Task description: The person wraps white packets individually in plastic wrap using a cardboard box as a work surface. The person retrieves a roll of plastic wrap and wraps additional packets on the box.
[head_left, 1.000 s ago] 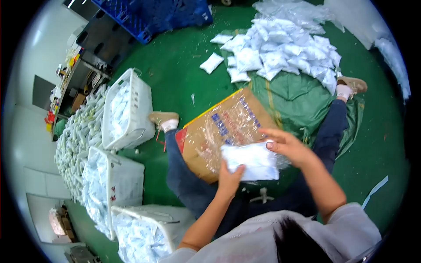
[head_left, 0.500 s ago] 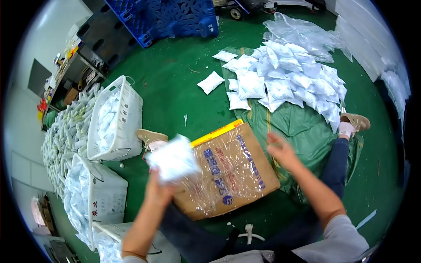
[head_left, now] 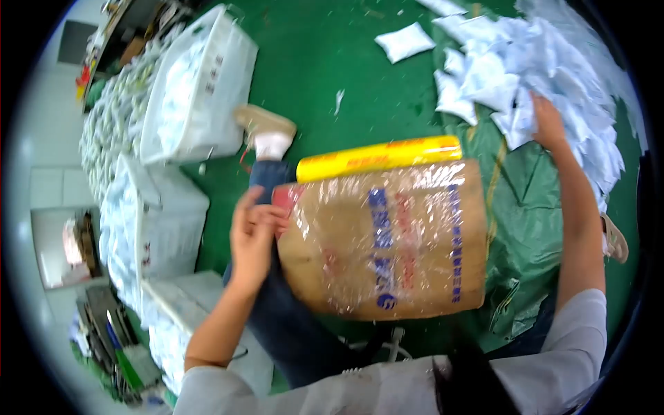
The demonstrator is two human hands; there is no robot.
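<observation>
My left hand (head_left: 252, 238) is raised over my left leg, beside the left edge of a film-wrapped cardboard box (head_left: 387, 242). Its fingers are apart and nothing is in them. Far to the right, my right hand (head_left: 548, 123) reaches into a pile of white packets (head_left: 567, 76); its fingertips are hidden among them, so its grip cannot be made out. A yellow box (head_left: 380, 158) lies along the far edge of the cardboard. Green sheeting (head_left: 526, 228) spreads beneath the pile and beside the cardboard.
White baskets of packets (head_left: 232, 90) (head_left: 173, 228) stand at the left, with a third basket (head_left: 187, 297) nearer me. Behind them is a heap of pale rolled items (head_left: 114, 138). One loose packet (head_left: 405, 43) lies on the green floor (head_left: 311, 69).
The packet has left my left hand, whose fingers are now apart. My right hand has moved out to the pile. The view has shifted, bringing the cardboard and yellow box closer.
</observation>
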